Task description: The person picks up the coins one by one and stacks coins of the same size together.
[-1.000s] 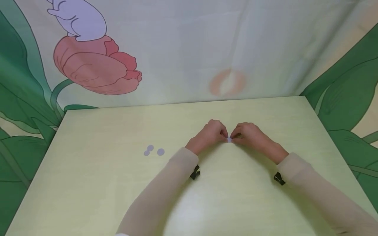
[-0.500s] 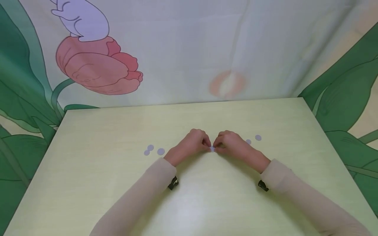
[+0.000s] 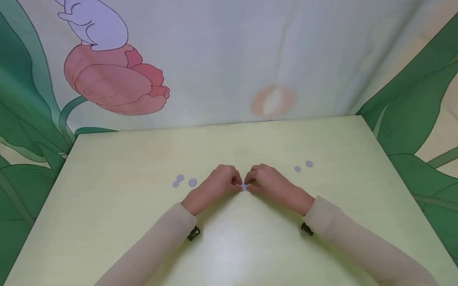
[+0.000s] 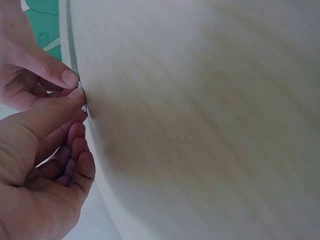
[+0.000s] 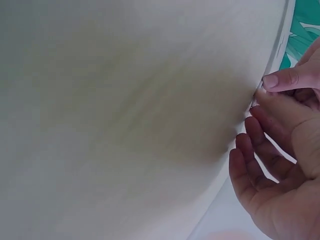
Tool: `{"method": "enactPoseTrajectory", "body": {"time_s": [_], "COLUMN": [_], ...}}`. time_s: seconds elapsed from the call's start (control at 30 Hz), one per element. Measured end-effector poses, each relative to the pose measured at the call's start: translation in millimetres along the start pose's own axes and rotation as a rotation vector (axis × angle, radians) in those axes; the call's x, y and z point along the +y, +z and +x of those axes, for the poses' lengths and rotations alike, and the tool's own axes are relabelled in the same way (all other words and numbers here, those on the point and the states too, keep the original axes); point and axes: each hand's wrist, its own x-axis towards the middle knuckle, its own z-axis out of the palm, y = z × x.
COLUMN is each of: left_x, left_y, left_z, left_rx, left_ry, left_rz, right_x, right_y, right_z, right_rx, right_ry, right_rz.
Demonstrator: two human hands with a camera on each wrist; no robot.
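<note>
1. Between the fingertips of the left hand [image 3: 219,182] and the right hand [image 3: 266,182] sits a pale lilac, thin, round disc [image 3: 244,186], pinched from both sides; its material cannot be told.
2. Within this double grip, the disc turns its face up towards the head view, and its visible strip runs lengthwise away from the person, across the line joining the hands. Whether it touches the smooth, pale yellow-green surface [image 3: 229,254] below is unclear.
3. Left of the grip lie a lone lilac circle [image 3: 193,182] and, just beyond, a touching pair of lilac circles [image 3: 180,178].
4. Right of the grip and farther back, two spaced lilac circles [image 3: 309,163] lie flat.
</note>
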Motion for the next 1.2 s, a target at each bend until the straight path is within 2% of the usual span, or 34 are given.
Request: {"method": "enactPoseTrajectory", "body": {"time_s": [0.27, 0.33, 0.43, 0.53, 0.63, 0.77, 0.93, 1.1, 1.2], "left_x": [4.7, 2.7, -6.3, -22.9, -42.0, -62.1, -74.0, -80.5, -82.8], "left_y": [1.1, 0.9, -6.2, -19.4, -33.3, -46.3, -53.1, -55.4, -57.2], "left_z": [8.6, 2.7, -15.3, -39.0, -61.0, -80.0, -86.2, -83.2, -79.8], "left_rx": [-0.031, -0.020, 0.021, 0.085, 0.139, 0.159, 0.121, 0.105, 0.070], "left_ry": [0.081, 0.101, 0.110, 0.075, -0.013, -0.097, -0.090, -0.065, -0.071], "left_rz": [0.064, 0.110, 0.174, 0.204, 0.200, 0.199, 0.205, 0.195, 0.177], "right_x": [9.5, 10.1, 10.3, 9.7, 8.3, 7.2, 5.3, 6.0, 6.1], "right_y": [2.3, 3.0, 3.6, 3.6, 3.7, 5.3, 6.7, 8.3, 8.4], "right_z": [-6.9, -6.8, -5.2, -3.5, -2.7, -1.8, -0.7, 1.1, 2.2], "right_rx": [0.059, 0.059, 0.059, 0.061, 0.056, 0.053, 0.048, 0.046, 0.039], "right_ry": [0.083, 0.085, 0.080, 0.076, 0.072, 0.052, 0.040, 0.036, 0.039], "right_rz": [0.053, 0.061, 0.063, 0.069, 0.093, 0.108, 0.109, 0.107, 0.110]}}
